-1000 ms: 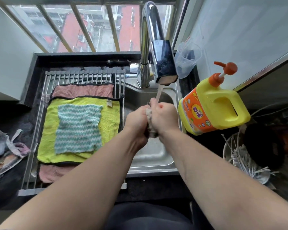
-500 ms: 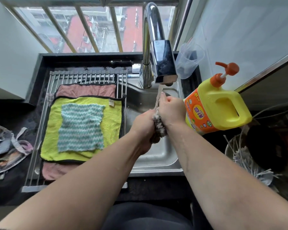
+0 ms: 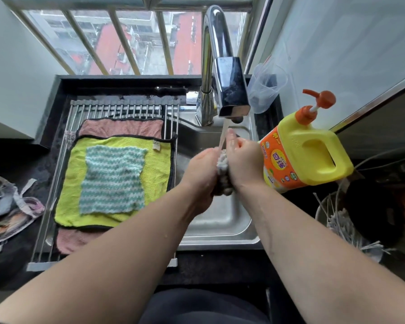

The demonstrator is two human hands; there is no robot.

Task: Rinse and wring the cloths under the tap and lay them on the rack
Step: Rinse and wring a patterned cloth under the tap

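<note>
Cloth in hand is a mottled grey one point(image 3: 223, 174), bunched into a tight roll directly below the tap point(image 3: 229, 90) and above the sink point(image 3: 220, 226). My left hand point(image 3: 202, 169) is curled round one side of it and my right hand point(image 3: 243, 160) is clamped on the other. Both grips are closed on the same roll, knuckles nearly meeting. The stream of water point(image 3: 222, 136) from the tap lands on the top of the roll, just by my right fingers. I take this to be the rinse-and-wring step, with the laying-out not yet begun. Next I would need to twist my hands in opposite directions to squeeze the water out. Then I would shake the cloth open and carry it to the rack point(image 3: 117, 108), left of the tap. That rack already holds a pink cloth point(image 3: 122, 127), a yellow cloth point(image 3: 157, 169) over it and a striped cloth point(image 3: 112, 181) on top. Bare bars show only along the edges, so placing it will take some care. The yellow detergent bottle point(image 3: 309, 155), right of the tap, stands just beside my right hand and could be knocked. The grey cloth looks nubbly and soaked, pale at the top and darker where its lower end pokes out beneath my palms.
</note>
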